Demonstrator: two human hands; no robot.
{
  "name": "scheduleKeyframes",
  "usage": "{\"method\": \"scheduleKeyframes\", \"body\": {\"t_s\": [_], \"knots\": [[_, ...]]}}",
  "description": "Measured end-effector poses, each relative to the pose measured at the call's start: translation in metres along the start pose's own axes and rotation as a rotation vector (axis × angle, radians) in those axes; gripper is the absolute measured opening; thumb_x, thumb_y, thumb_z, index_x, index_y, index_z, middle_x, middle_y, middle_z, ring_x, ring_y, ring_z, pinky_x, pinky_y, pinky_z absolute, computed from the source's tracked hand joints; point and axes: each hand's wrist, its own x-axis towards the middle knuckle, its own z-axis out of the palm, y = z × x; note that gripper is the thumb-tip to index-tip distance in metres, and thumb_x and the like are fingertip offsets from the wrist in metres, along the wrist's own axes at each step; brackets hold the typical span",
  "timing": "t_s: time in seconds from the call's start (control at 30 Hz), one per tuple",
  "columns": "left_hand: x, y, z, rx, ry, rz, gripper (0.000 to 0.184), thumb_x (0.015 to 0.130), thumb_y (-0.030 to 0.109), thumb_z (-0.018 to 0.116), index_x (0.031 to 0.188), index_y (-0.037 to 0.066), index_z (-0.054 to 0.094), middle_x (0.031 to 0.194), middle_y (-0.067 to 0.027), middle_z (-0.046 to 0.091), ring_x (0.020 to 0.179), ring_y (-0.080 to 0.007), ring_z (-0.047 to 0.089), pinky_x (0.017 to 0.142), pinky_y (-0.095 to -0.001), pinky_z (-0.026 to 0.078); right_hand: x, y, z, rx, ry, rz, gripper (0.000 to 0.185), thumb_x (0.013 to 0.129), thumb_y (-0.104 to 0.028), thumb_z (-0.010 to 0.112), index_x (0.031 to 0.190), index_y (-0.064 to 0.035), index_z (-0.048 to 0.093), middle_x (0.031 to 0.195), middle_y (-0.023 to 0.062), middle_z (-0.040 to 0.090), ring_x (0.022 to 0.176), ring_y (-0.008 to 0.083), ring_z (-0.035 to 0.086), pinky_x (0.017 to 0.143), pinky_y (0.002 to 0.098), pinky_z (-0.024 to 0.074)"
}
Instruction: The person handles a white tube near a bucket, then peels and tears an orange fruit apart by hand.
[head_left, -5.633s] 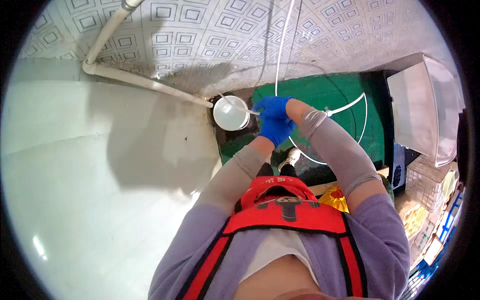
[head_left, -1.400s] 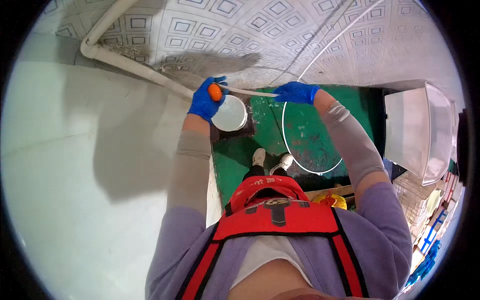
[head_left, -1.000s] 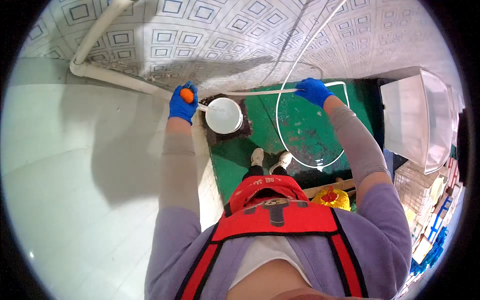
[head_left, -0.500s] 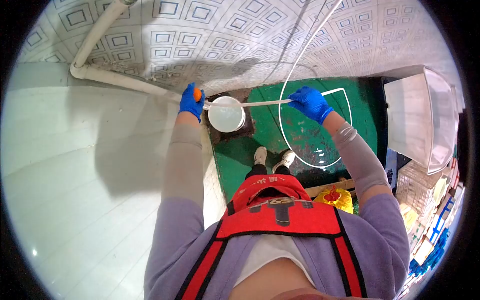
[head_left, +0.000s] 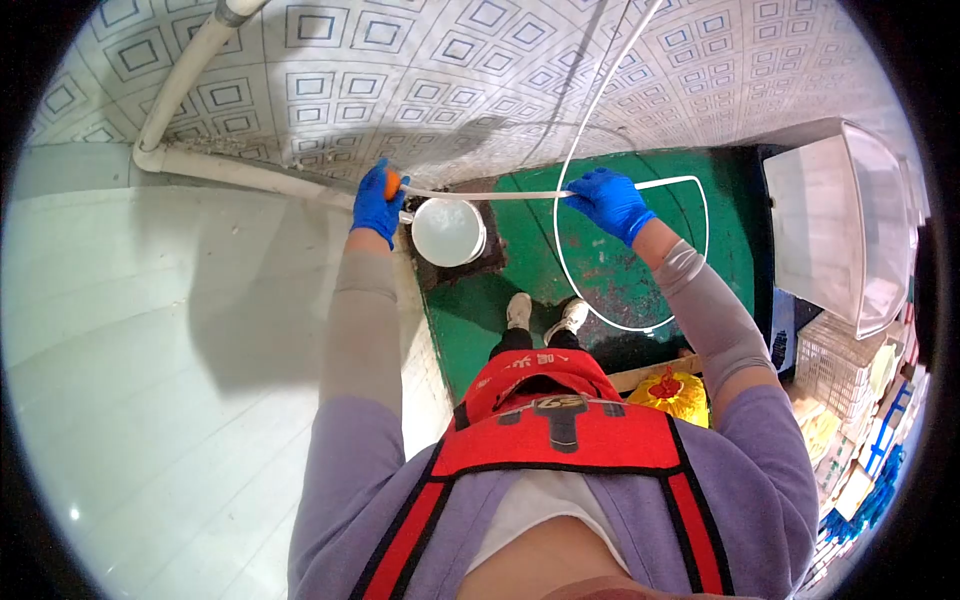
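My left hand (head_left: 376, 206), in a blue glove, is closed around a rounded orange piece (head_left: 392, 183) whose kind I cannot make out. From beside it a thin white hose (head_left: 500, 195) stretches nearly straight across to my right hand (head_left: 609, 203). That hand, gloved in blue too, is closed on the hose. Beyond it the hose bends into a wide loop over the green floor. Below the stretched length stands a white bucket (head_left: 447, 234) with liquid in it, close to my left hand. A short white stub (head_left: 405, 217) shows at the bucket's left side.
At left is a large pale tank-like surface (head_left: 110, 350); a thick white pipe (head_left: 250, 178) runs along the tiled wall (head_left: 430, 60). A translucent bin (head_left: 820, 220), a plastic crate (head_left: 838, 365) and a yellow bag (head_left: 675, 397) stand at right. My shoes (head_left: 567, 318) are on the green floor (head_left: 480, 320).
The hose between my hands has risen slightly toward the wall and now passes above the bucket's opening. Both hands have shifted a little up and left.
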Motion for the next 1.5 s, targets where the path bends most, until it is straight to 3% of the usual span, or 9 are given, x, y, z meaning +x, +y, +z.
{"method": "scheduleKeyframes", "body": {"t_s": [0.3, 0.47, 0.6, 0.73, 0.8, 1.03, 1.2, 1.43, 1.5], "knots": [[0.001, -0.008, 0.005, 0.22, 0.176, -0.024, 0.041, 0.079, 0.044, 0.052, 0.108, 0.015, 0.052, 0.094, -0.0049, 0.053, 0.075, -0.0201, 0.053, 0.058, -0.0324, 0.046, 0.009, -0.008, 0.0, 0.032, 0.007, 0.062, 0.022, 0.076, -0.031, 0.052, 0.08, -0.012, 0.062, 0.08, 0.0116, 0.059, 0.077, 0.0305, 0.055, 0.066, 0.0398, 0.0446], [-0.026, -0.037, 0.067, 0.035, -0.062, -0.518, 0.057, 0.073, 0.058, 0.05, 0.1, 0.008, 0.054, 0.08, -0.0061, 0.052, 0.07, -0.0178, 0.05, 0.059, -0.0364, 0.047, 0.038, -0.036, 0.0, -0.155, -0.005, 0.199, 0.021, 0.076, -0.03, 0.05, 0.083, -0.0134, 0.061, 0.079, 0.0129, 0.059, 0.076, 0.0303, 0.057, 0.067, 0.0397, 0.046], [-0.043, -0.056, 0.12, -0.088, -0.152, -0.447, 0.04, 0.083, 0.037, 0.047, 0.102, 0.001, 0.052, 0.088, -0.0114, 0.053, 0.078, -0.0212, 0.051, 0.07, -0.0345, 0.047, 0.052, -0.056, 0.01, -0.163, -0.059, 0.207, 0.022, 0.075, -0.03, 0.051, 0.086, -0.0127, 0.06, 0.081, 0.0139, 0.059, 0.076, 0.0298, 0.058, 0.068, 0.0393, 0.0461], [-0.019, -0.054, 0.098, -0.18, -0.329, -0.455, 0.037, 0.085, 0.032, 0.044, 0.103, 0.001, 0.052, 0.089, -0.0119, 0.053, 0.081, -0.0213, 0.051, 0.072, -0.035, 0.047, 0.038, -0.036, -0.015, 0.266, -0.298, 0.03, 0.046, 0.073, -0.022, 0.053, 0.117, -0.0119, 0.046, 0.1, 0.0186, 0.055, 0.092, 0.0336, 0.054, 0.081, 0.038, 0.0429], [-0.032, -0.031, 0.101, -0.184, -0.108, -0.419, 0.038, 0.085, 0.032, 0.043, 0.104, 0.0, 0.052, 0.092, -0.0116, 0.053, 0.083, -0.0213, 0.051, 0.073, -0.0347, 0.047, 0.023, -0.008, -0.009, 0.563, -0.257, -0.295, 0.046, 0.075, -0.016, 0.055, 0.119, -0.0127, 0.044, 0.11, 0.0148, 0.052, 0.101, 0.0282, 0.051, 0.089, 0.0345, 0.0389], [-0.022, -0.044, 0.081, -0.309, -0.195, -0.474, 0.04, 0.086, 0.032, 0.04, 0.107, -0.001, 0.05, 0.093, -0.0127, 0.053, 0.085, -0.0239, 0.051, 0.075, -0.0358, 0.047, 0.009, -0.021, 0.01, 1.316, -0.287, 0.072, 0.037, 0.085, -0.012, 0.047, 0.121, -0.0074, 0.042, 0.117, 0.0091, 0.048, 0.106, 0.0194, 0.047, 0.093, 0.0297, 0.0356], [-0.026, -0.044, 0.086, -0.351, -0.156, -0.493, 0.042, 0.087, 0.032, 0.037, 0.11, 0.0, 0.048, 0.091, -0.0136, 0.052, 0.084, -0.0245, 0.051, 0.075, -0.0353, 0.047, 0.015, -0.04, -0.013, 0.833, -0.145, -0.208, 0.032, 0.087, -0.026, 0.045, 0.108, -0.0033, 0.053, 0.102, 0.0113, 0.056, 0.094, 0.0177, 0.053, 0.085, 0.0267, 0.0404], [-0.03, -0.05, 0.08, -0.331, -0.081, -0.516, 0.037, 0.086, 0.032, 0.041, 0.104, 0.002, 0.053, 0.093, -0.0149, 0.05, 0.085, -0.0277, 0.051, 0.071, -0.0381, 0.049, 0.025, -0.068, -0.026, 0.449, -0.491, 0.03, 0.052, 0.08, -0.052, 0.043, 0.085, -0.0028, 0.057, 0.075, 0.0164, 0.059, 0.074, 0.0278, 0.058, 0.068, 0.0353, 0.0432], [-0.034, -0.053, 0.08, -0.306, -0.029, -0.501, 0.036, 0.085, 0.029, 0.042, 0.104, -0.001, 0.051, 0.094, -0.0159, 0.05, 0.086, -0.026, 0.049, 0.079, -0.0406, 0.046, 0.02, -0.059, 0.004, 0.127, -0.554, -0.241, 0.032, 0.082, -0.03, 0.043, 0.113, -0.0227, 0.041, 0.082, 0.0126, 0.054, 0.065, 0.0272, 0.056, 0.057, 0.0337, 0.0475]]}}
